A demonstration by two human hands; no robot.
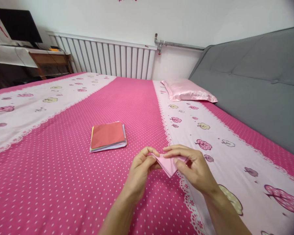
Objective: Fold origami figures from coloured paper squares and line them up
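Observation:
A small folded piece of pink paper is held just above the bed between both hands. My left hand pinches its left corner with thumb and fingers closed. From the right, my right hand grips the paper, fingers curled over its top edge. A stack of coloured paper squares, with a red sheet on top, lies on the pink dotted bedsheet to the left, beyond my hands.
A pink satin pillow lies at the far right of the bed. A grey padded headboard runs along the right side. A white radiator stands on the far wall. At far left are a desk and monitor.

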